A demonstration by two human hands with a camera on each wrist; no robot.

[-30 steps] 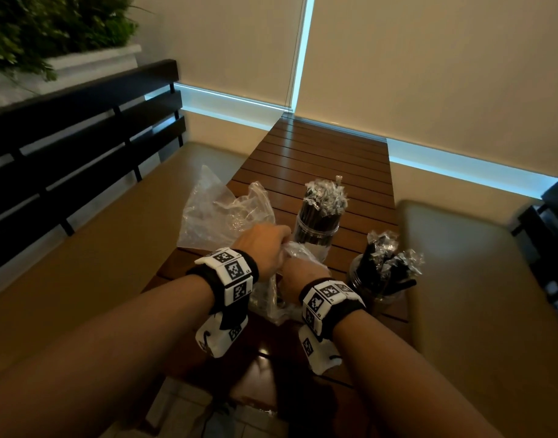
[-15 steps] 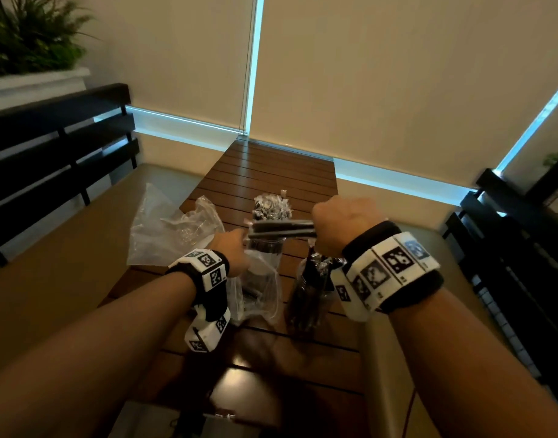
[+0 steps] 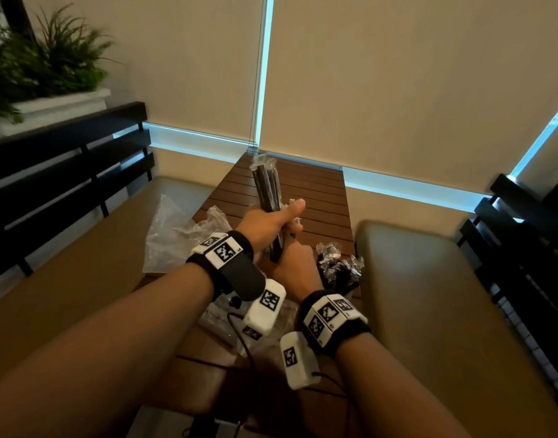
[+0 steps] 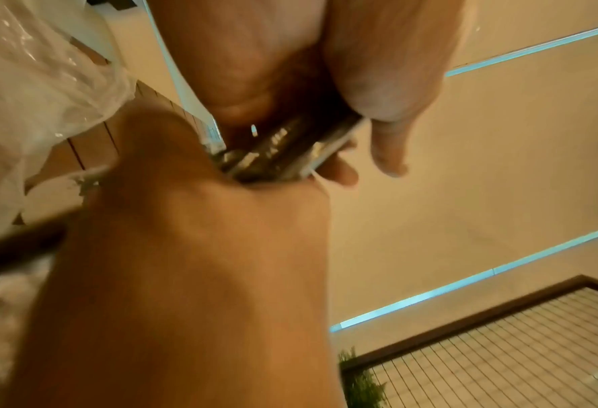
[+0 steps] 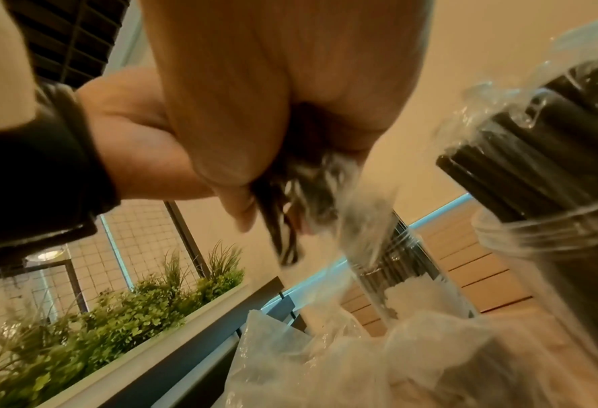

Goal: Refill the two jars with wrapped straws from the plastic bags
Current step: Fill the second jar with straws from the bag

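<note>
Straws (image 3: 268, 188): wrapped bundle held near upright above the table (image 3: 318, 197). Left hand (image 3: 265, 226) wraps its middle; right hand (image 3: 295, 263) clasps the lower end. Probably light, crinkly, slippery; grip mid-bundle. Jar (image 5: 549, 220) beside; bags (image 3: 173, 235) behind.

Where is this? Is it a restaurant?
Probably a café or restaurant booth. A slatted wooden table stands between two cushioned benches, jars hold wrapped straws, and a planter sits behind the seat.
</note>
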